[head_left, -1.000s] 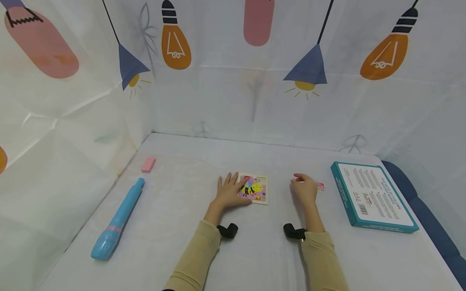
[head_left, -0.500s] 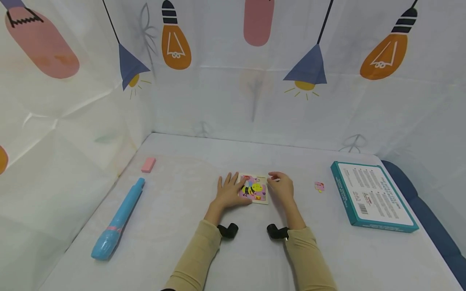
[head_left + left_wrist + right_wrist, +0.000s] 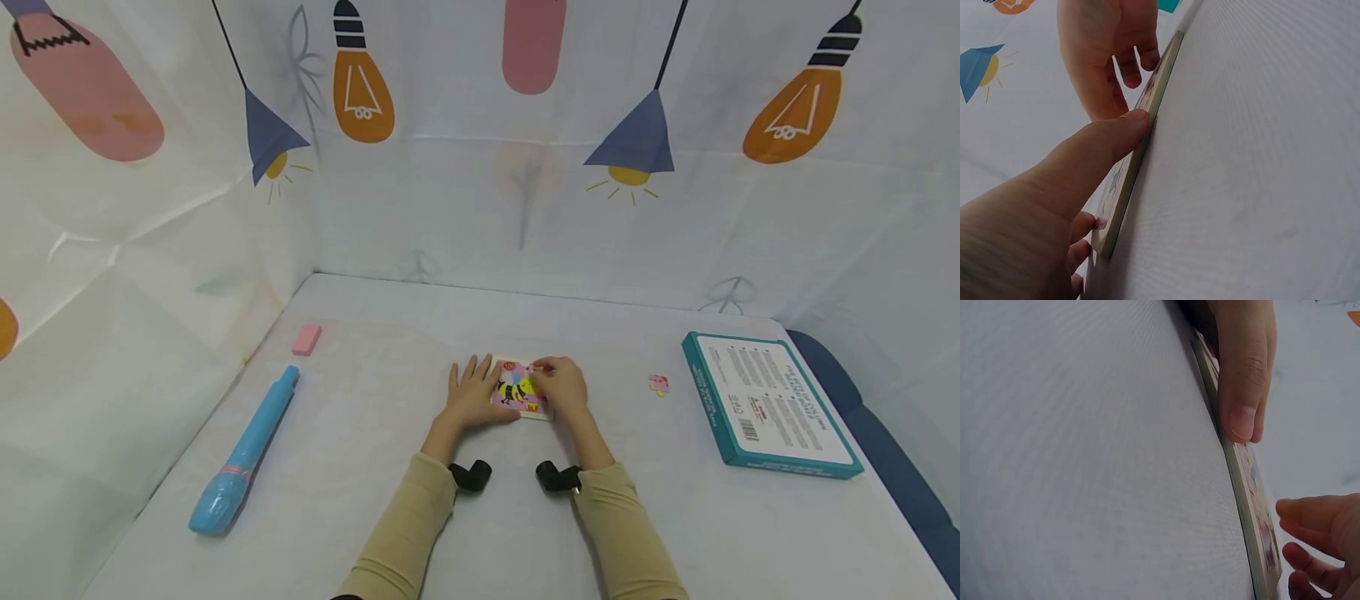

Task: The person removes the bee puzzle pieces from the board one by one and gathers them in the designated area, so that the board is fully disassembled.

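Note:
A small square picture puzzle (image 3: 517, 390) in a pale wooden frame lies flat on the white table, showing a yellow and black bee on pink. My left hand (image 3: 472, 396) rests along its left side with fingers spread. In the left wrist view the left thumb (image 3: 1116, 134) lies across the frame's near edge. Over the puzzle's upper right part, my right hand (image 3: 564, 387) has thumb and fingertips together, pinching a puzzle piece that the fingers hide. The right thumb (image 3: 1241, 406) comes down right at the board in the right wrist view.
One loose pink puzzle piece (image 3: 658, 384) lies to the right. Beyond it is a flat teal and white box (image 3: 772, 404). On the left lie a blue, microphone-shaped object (image 3: 243, 454) and a pink block (image 3: 307, 340). A printed white curtain (image 3: 465, 208) borders the table.
My right hand has moved left from beside the loose piece onto the puzzle's upper right part, uncovering that piece. The left hand has stayed in place on the frame.

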`<state>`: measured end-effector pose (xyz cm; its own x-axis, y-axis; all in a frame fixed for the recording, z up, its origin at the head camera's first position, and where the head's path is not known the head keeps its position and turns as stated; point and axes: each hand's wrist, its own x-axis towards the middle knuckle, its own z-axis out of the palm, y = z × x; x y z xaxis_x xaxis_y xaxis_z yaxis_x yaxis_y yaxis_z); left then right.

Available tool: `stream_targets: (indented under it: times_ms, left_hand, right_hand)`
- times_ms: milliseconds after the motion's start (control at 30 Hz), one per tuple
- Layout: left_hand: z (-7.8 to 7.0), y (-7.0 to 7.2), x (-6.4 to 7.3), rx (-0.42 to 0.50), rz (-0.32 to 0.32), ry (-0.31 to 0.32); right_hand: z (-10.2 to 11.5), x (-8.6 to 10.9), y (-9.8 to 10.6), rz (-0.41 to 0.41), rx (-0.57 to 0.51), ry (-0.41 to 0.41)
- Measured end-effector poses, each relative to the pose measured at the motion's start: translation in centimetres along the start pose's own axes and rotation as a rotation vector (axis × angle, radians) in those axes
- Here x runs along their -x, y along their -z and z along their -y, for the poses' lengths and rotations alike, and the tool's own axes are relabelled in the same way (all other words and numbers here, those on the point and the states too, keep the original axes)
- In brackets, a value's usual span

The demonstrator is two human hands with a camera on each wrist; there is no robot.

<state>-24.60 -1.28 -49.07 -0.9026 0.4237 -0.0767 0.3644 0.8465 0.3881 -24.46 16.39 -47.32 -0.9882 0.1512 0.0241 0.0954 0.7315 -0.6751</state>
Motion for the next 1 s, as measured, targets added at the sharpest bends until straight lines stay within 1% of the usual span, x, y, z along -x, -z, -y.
stream_targets:
  times_ms: [167,300,367,467,633,767,867,933,1000]
  left_hand:
    - [0.0,0.1,0.0,-0.004,-0.006,-0.010]
    - [0.0,0.0,0.1,0.004,-0.013,-0.013]
    - [0.1,0.0,0.1,0.009,-0.013,-0.012]
    - [0.1,0.0,0.1,0.015,-0.014,-0.012]
    - [0.0,0.1,0.1,0.021,-0.021,-0.013]
    - [-0.1,0.1,0.1,0.017,-0.013,-0.005]
    - [-0.1,0.0,0.0,0.016,-0.003,0.001]
    - [-0.1,-0.1,0.0,0.023,-0.008,0.000]
    - [0.0,-0.1,0.0,0.029,-0.015,-0.002]
  right_hand:
    - [0.0,-0.1,-0.4,0.017,0.089,0.016]
    - [0.0,-0.2,-0.5,0.020,0.084,0.019]
    - [0.1,-0.2,-0.5,0.019,0.057,0.026]
    - [0.2,-0.2,-0.5,0.023,-0.012,0.026]
    - [0.1,-0.2,-0.6,0.031,-0.157,0.015]
    - [-0.1,-0.3,-0.5,0.027,-0.258,-0.004]
    - [-0.4,-0.4,-0.1,0.016,-0.309,-0.038]
    - [-0.6,-0.4,0.2,0.004,-0.321,-0.065]
    - [-1.0,-0.5,0.6,-0.015,-0.326,-0.075]
